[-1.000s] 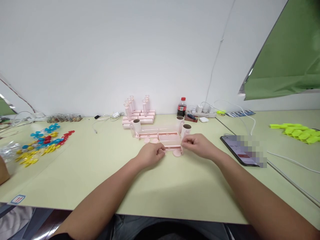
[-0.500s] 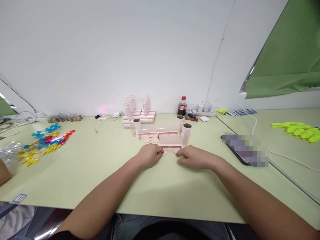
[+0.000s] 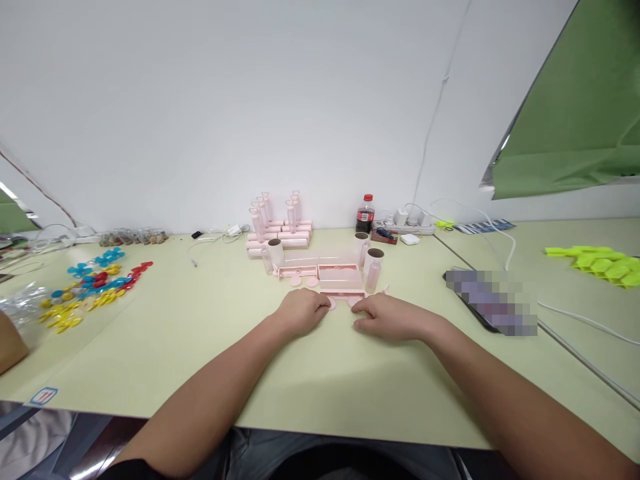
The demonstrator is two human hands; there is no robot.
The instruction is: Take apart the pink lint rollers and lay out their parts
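Observation:
My left hand (image 3: 303,311) rests on the table with its fingertips at a small pink disc (image 3: 331,303). Its fingers are curled together, and whether they grip the disc is unclear. My right hand (image 3: 387,316) touches another pink disc (image 3: 353,302) with the index finger, its thumb and fingers apart. Just beyond both discs lies a pink tray-like part (image 3: 343,295). Behind it are a second open pink part (image 3: 299,271), a clear cover (image 3: 339,277), cardboard-lined tubes (image 3: 374,261) and small clear bottles (image 3: 373,276).
Assembled pink pieces (image 3: 278,243) stand by the wall, with a cola bottle (image 3: 365,214) to their right. A phone (image 3: 487,303) lies right of my hands. Coloured plastic pieces (image 3: 95,287) are spread at left; yellow-green ones (image 3: 600,265) lie far right. Another person's arm (image 3: 9,343) shows at left.
The whole view has shifted very slightly. Both hands stay at the two discs with nearly the same pose.

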